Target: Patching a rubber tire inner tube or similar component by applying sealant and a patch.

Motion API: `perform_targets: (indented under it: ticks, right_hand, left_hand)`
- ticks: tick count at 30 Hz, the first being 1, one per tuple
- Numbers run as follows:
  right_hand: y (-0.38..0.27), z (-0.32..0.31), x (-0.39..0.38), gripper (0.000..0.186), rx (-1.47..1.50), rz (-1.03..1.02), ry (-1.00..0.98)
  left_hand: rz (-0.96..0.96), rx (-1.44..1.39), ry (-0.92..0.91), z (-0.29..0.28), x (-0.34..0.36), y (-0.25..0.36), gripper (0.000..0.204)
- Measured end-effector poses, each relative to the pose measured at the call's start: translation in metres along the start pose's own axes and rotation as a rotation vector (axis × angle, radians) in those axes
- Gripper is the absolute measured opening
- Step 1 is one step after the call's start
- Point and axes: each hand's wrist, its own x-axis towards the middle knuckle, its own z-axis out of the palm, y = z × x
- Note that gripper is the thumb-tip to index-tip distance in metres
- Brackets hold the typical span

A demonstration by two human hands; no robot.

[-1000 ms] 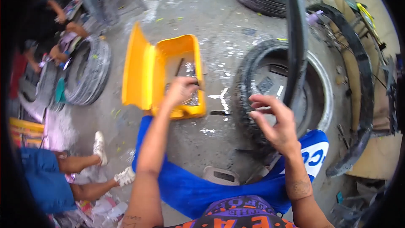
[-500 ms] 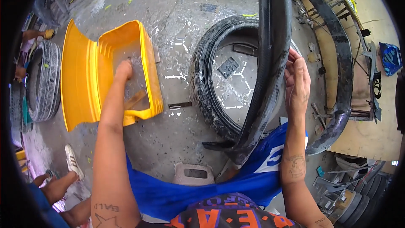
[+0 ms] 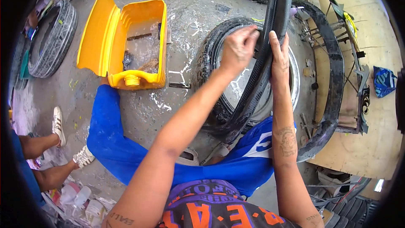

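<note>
A long, curved, glossy black panel with a woven-looking surface leans up between my legs. My right hand steadies it, gripping its right edge with the fingers pointing up. Against the panel's left side is my left hand, blurred, its fingers pinched together. Something small and dark shows at those fingertips, but I cannot make out what. Left of the panel stands a yellow plastic jug, cut open and holding murky water. A dark strip and a bristly brown piece lie inside it.
Below the panel a tyre lies flat on the wet floor. A black curved frame rests by a plywood board at right. Another tyre is at left, near another person's legs. A small dark strip lies beside the jug.
My left hand has come out of the yellow jug and moved right to the black panel. My right hand has shifted onto the panel's edge. The view has turned somewhat.
</note>
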Motion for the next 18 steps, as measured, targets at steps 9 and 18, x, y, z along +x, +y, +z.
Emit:
perform_targets:
  ticks: [9, 18]
  right_hand:
    - [0.002, -0.002, -0.006, 0.063, 0.154, 0.018, 0.051]
    - [0.003, -0.001, -0.001, 0.053, 0.086, -0.017, 0.07]
  left_hand:
    - [-0.214, -0.254, -0.049, 0.01, -0.109, 0.025, 0.041]
    - [-0.306, -0.302, -0.07, 0.007, -0.104, 0.03, 0.041]
